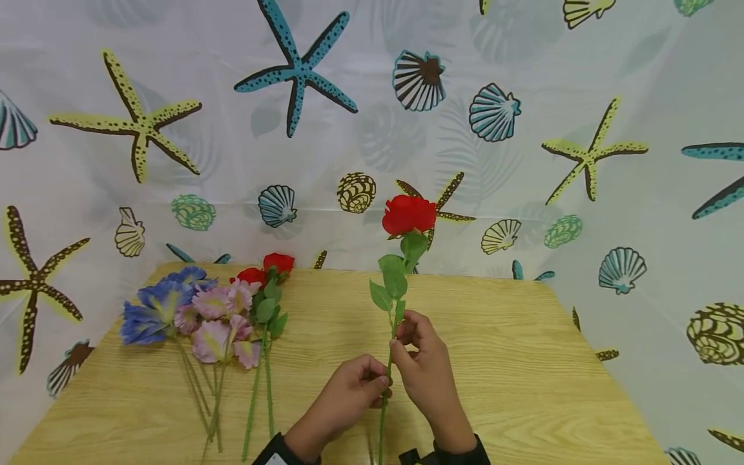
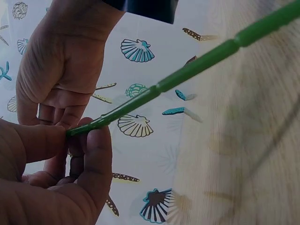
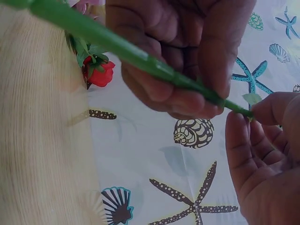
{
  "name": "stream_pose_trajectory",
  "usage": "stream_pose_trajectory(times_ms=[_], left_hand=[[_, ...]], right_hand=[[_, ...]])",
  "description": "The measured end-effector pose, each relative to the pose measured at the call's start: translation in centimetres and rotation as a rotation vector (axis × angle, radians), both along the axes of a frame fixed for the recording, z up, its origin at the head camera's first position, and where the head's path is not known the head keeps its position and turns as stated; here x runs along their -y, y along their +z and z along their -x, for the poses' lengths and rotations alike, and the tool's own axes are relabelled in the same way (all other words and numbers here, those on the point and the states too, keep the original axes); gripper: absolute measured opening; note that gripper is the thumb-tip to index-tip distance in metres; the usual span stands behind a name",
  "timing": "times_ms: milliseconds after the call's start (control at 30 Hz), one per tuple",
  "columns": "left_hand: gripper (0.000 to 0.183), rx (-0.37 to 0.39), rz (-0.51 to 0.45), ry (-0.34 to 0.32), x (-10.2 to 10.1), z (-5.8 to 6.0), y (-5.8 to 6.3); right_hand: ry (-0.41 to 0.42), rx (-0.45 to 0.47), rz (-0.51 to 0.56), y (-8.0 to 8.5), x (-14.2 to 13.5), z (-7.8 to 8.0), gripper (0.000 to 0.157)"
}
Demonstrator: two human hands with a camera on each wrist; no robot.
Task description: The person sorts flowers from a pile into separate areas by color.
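Above the middle of the table (image 1: 523, 361), a person holds one red rose (image 1: 409, 216) upright. The left hand (image 1: 353, 387) pinches its stem (image 1: 382, 429) and the right hand (image 1: 427, 368) pinches just higher, probably because two grips keep so thin a stem steady. This stem looks like smooth, jointed plastic; the bloom, soft cloth. On the table's left side lie blue flowers (image 1: 157, 310), pink flowers (image 1: 212, 339) and other roses (image 1: 278, 263), perhaps grouped by colour.

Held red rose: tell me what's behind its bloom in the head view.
Behind the bloom of the red rose is patterned cloth, a brown starfish print partly showing; the rest is covered.
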State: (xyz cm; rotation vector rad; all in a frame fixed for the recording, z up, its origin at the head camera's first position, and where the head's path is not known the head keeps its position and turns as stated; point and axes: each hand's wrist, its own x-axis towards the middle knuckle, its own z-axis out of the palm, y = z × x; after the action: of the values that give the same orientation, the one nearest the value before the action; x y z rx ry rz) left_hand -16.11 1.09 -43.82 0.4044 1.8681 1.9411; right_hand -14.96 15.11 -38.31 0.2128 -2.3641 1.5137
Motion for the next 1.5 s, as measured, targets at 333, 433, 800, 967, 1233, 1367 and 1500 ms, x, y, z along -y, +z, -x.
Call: stream_pose_trajectory(times_ms=[333, 433, 800, 967, 1233, 1367, 1500], left_hand=[[0.049, -0.226, 0.265, 0.01, 0.6, 0.3, -0.3], [0.057, -0.357, 0.437, 0.04, 1.5, 0.7, -0.4], [0.069, -0.357, 0.736, 0.105, 4.9, 1.7, -1.0], [0.069, -0.38, 0.775, 0.145, 5.8, 2.0, -0.9], [0.069, -0.342, 0.804, 0.204, 7.0, 2.8, -0.7], [0.068, -0.342, 0.828, 0.227, 7.6, 3.0, -0.6], [0.067, -0.359, 0.849, 0.259, 8.2, 3.2, -0.8]], right_hand=[[-0.096, -0.005, -0.071, -1.8, -1.5, 1.1, 0.032], [-0.126, -0.003, -0.129, -1.9, -2.2, 1.3, 0.037], [-0.219, 0.083, -0.354, -2.3, -6.2, 1.8, 0.043], [-0.321, 0.068, -0.496, -2.3, -8.4, 1.6, 0.043], [-0.411, 0.103, -0.604, -2.5, -11.7, 1.9, 0.043], [-0.405, 0.157, -0.653, -2.6, -13.7, 2.0, 0.043], [-0.411, 0.199, -0.717, -3.4, -16.6, 2.2, 0.042]])
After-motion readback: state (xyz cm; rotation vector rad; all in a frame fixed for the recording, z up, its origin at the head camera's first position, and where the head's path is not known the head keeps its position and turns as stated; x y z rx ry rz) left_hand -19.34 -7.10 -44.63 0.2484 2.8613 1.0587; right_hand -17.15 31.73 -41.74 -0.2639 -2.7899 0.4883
